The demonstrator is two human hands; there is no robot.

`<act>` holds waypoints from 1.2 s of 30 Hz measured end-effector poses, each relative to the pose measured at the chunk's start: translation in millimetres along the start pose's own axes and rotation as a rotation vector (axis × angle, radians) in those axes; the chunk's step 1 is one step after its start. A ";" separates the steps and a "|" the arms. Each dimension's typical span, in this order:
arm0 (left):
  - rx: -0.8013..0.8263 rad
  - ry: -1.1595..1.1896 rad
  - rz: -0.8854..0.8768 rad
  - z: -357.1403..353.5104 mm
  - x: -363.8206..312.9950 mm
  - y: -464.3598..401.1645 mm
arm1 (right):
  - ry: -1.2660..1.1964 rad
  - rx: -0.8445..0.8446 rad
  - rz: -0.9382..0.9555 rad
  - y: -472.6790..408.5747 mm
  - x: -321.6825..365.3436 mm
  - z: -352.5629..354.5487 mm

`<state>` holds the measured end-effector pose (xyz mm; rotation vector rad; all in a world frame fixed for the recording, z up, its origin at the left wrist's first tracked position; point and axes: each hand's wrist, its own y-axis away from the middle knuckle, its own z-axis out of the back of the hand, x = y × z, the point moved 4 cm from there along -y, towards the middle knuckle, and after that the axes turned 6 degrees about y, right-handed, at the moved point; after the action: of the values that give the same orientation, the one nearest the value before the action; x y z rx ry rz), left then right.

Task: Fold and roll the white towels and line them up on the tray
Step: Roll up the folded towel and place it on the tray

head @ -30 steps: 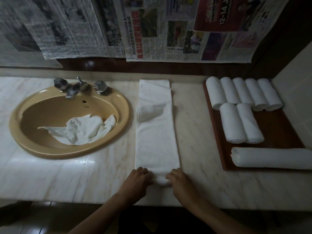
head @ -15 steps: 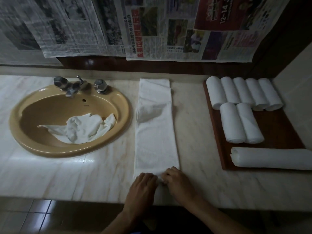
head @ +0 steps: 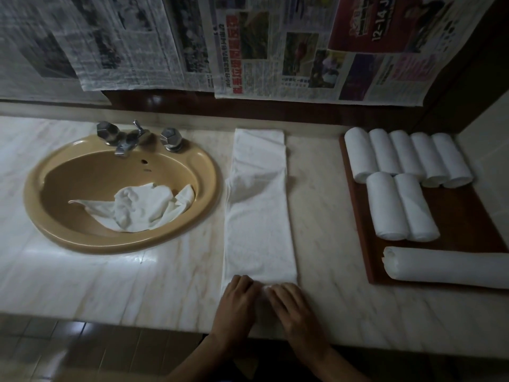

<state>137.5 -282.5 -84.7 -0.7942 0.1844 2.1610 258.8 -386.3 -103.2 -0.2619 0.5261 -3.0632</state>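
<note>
Both hands are sitting a little farther up the folded towel (head: 260,216) than a moment ago, with its near end now bunched beneath them. The left hand (head: 237,307) and right hand (head: 292,310) are lying side by side, fingers curling over that started roll at the marble counter's (head: 137,285) front edge. Beyond, the strip is stretching flat toward the wall. Farther right, rolled towels (head: 407,158) are lining the wooden tray (head: 468,221).
</note>
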 end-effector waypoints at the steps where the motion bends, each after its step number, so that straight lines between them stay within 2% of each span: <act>1: -0.002 -0.018 0.006 2.6 -2.5 -2.8 | 0.001 0.003 -0.001 -3.0 -2.6 -1.4; 4: -0.053 -0.020 -0.024 8.1 -12.2 0.7 | -0.055 0.015 -0.048 -14.7 -10.4 -6.4; 9: -0.181 0.026 -0.241 5.6 -14.8 31.0 | -0.197 0.045 -0.075 -18.0 -4.4 4.6; 11: -0.200 0.018 -0.258 0.1 -10.9 38.2 | -0.219 0.072 -0.063 -14.0 -0.1 6.2; 13: -0.139 -0.003 -0.216 -6.7 -5.2 36.1 | -0.170 0.042 -0.070 -10.3 0.7 4.4; 16: 0.044 0.014 -0.101 -13.1 1.9 25.1 | -0.045 -0.033 -0.093 -2.6 6.8 6.1; 18: 0.083 0.044 -0.059 -11.3 1.9 18.2 | 0.004 -0.068 -0.032 1.4 11.0 5.6; 21: 0.089 0.050 -0.039 -7.6 -0.8 10.3 | -0.011 -0.035 -0.002 1.6 4.1 -0.6; 28: -0.077 -0.103 -0.097 9.2 -15.4 9.3 | -0.155 -0.047 -0.082 -33.3 -5.3 2.9; 32: -0.193 -0.131 -0.232 8.1 -16.4 23.7 | -0.208 0.003 -0.086 -44.9 -5.3 7.4; 36: -0.177 -0.198 -0.252 -5.1 0.8 30.2 | -0.166 0.008 -0.065 -37.9 -4.7 9.4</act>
<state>117.3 -303.9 -93.1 -0.6568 -0.2019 2.0173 265.3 -353.4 -82.6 -0.5378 0.5058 -3.0667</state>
